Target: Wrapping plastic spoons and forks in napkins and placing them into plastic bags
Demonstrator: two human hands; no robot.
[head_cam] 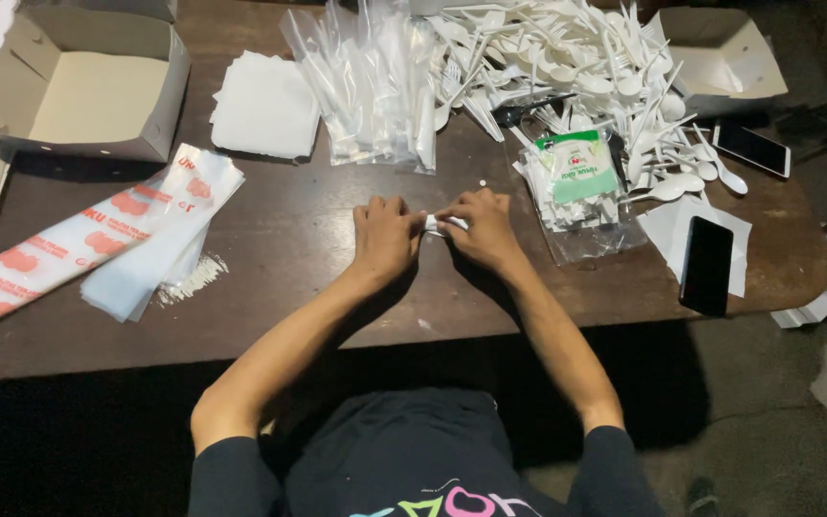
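My left hand [385, 236] and my right hand [480, 228] meet over the brown table [289, 249], both pinching a small white folded item [435, 224] between them; most of it is hidden by my fingers. Just right of my right hand lies a clear bag of white packets with a green label [578, 187]. Behind my hands a stack of clear plastic sleeves [375, 81] lies beside a big heap of white plastic spoons and forks [576, 67].
An open cardboard box [88, 86] sits far left, with white napkins [265, 105] beside it. Red-printed plastic bags [98, 239] lie at the left. Two dark phones [707, 265] [753, 148] rest at the right, another box [720, 57] behind them.
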